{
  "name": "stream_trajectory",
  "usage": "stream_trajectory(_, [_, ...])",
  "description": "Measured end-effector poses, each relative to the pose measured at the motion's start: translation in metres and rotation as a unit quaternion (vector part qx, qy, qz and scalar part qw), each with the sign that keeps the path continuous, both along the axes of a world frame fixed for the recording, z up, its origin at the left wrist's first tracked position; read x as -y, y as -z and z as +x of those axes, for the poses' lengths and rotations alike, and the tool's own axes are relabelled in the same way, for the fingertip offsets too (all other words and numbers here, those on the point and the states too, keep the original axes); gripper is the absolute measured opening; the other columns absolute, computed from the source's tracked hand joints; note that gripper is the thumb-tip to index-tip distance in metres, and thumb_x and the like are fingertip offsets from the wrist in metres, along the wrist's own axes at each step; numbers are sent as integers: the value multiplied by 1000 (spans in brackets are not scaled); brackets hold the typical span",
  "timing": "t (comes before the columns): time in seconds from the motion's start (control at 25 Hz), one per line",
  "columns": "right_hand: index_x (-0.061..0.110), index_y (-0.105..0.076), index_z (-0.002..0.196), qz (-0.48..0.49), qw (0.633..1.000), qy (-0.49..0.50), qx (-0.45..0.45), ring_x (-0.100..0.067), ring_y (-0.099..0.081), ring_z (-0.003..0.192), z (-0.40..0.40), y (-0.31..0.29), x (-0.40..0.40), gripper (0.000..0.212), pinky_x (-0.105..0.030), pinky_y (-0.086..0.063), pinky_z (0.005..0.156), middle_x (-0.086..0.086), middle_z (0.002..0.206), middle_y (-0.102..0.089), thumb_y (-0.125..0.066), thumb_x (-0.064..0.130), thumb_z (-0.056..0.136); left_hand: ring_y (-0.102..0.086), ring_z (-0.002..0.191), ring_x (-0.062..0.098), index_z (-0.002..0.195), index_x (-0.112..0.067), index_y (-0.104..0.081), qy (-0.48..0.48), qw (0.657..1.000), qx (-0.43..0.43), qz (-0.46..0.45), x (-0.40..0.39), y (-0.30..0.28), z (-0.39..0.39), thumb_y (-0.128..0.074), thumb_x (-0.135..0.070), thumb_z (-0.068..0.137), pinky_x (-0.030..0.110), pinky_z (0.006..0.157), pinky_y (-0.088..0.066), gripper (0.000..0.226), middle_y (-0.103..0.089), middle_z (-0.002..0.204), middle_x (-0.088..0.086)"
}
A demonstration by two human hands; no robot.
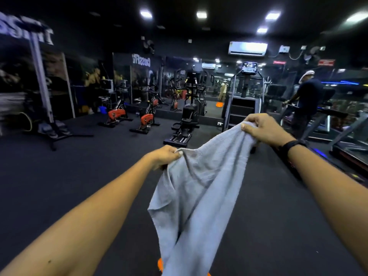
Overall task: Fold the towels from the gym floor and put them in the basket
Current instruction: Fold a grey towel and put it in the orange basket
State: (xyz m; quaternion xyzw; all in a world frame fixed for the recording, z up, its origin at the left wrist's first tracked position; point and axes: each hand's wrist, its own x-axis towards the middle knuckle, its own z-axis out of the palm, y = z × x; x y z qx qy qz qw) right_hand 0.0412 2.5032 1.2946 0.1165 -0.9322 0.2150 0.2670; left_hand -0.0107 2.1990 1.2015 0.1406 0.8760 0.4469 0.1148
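A grey towel hangs in the air in front of me, stretched along its top edge between both hands. My left hand pinches the lower left corner of that edge. My right hand grips the other corner, held higher and farther out. The cloth drapes down in loose folds to the bottom of the view. A small orange object peeks out beside the towel's lower end, mostly hidden; I cannot tell what it is.
Dark rubber gym floor spreads all around. Orange exercise bikes and a black stepper machine stand ahead. Treadmills line the right side, with a person on one. A rack stands at the left.
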Motion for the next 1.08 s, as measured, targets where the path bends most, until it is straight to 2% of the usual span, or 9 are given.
stream_trajectory(0.12, [18, -44, 95, 39, 994, -80, 57, -26, -43, 61, -29, 9, 17, 16, -34, -38, 61, -21, 73, -53, -53, 5, 89, -60, 62, 20, 89, -5, -59, -72, 987, 71, 127, -19, -31, -19, -43, -26, 102, 27, 54, -52, 30, -62, 77, 10])
stream_trajectory(0.24, [5, -62, 92, 20, 970, -189, 154, -15, -43, 58, -48, 20, 39, 16, -29, -49, 57, -9, 69, -50, -47, -2, 93, -59, 62, 21, 85, -9, -58, -131, 961, 91, 224, -40, -45, -38, -43, -20, 101, 28, 55, -51, 24, -62, 75, 9])
stream_trajectory(0.36, [7, -74, 89, -22, 953, -240, 185, -13, -48, 60, -58, 37, 63, 16, -21, -44, 57, -7, 71, -62, -60, 11, 93, -52, 57, 16, 80, -10, -56, -188, 948, 62, 249, -60, -45, -55, -43, -14, 99, 20, 46, -43, 23, -55, 70, 5])
stream_trajectory(0.56, [13, -69, 78, -84, 954, -219, 187, -25, -63, 67, -80, 58, 84, 41, -41, -56, 72, -13, 74, -68, -74, 54, 74, -49, 57, 13, 75, -10, -50, -193, 937, 48, 289, -75, -49, -75, -38, -12, 102, 17, 35, -39, 29, -51, 69, 4])
stream_trajectory(0.64, [19, -69, 76, -90, 954, -217, 187, -14, -61, 67, -89, 59, 81, 33, -39, -54, 70, -3, 72, -67, -78, 51, 71, -51, 60, 16, 78, -9, -53, -192, 939, 50, 280, -75, -53, -86, -40, -15, 102, 23, 44, -43, 27, -54, 71, 5])
stream_trajectory(0.72, [16, -71, 74, -84, 948, -227, 204, -3, -58, 65, -94, 60, 82, 28, -22, -48, 64, 8, 71, -65, -80, 43, 72, -56, 67, 20, 89, -7, -58, -197, 937, 52, 284, -74, -53, -97, -43, -18, 100, 27, 59, -47, 22, -59, 77, 8])
stream_trajectory(0.84, [12, -71, 74, -83, 954, -213, 196, 0, -59, 68, -103, 63, 89, 32, -16, -45, 65, 2, 75, -70, -82, 42, 70, -59, 77, 25, 105, -4, -62, -194, 930, 64, 305, -74, -51, -114, -46, -20, 97, 35, 76, -50, 24, -63, 83, 11])
stream_trajectory(0.96, [6, -69, 76, -124, 965, -183, 143, 3, -52, 60, -116, 63, 95, 33, -10, -37, 59, 6, 69, -64, -82, 37, 73, -58, 79, 25, 107, -3, -58, -185, 926, 76, 320, -73, -52, -123, -44, -17, 99, 36, 77, -50, 22, -61, 86, 12])
stream_trajectory(1.08, [0, -51, 62, -107, 963, -189, 161, -9, -33, 52, -123, 68, 106, 50, -17, -24, 48, -3, 57, -39, -79, 39, 75, -57, 82, 24, 105, -5, -59, -209, 920, 55, 327, -70, -50, -137, -44, -17, 99, 27, 65, -47, 20, -58, 79, 7])
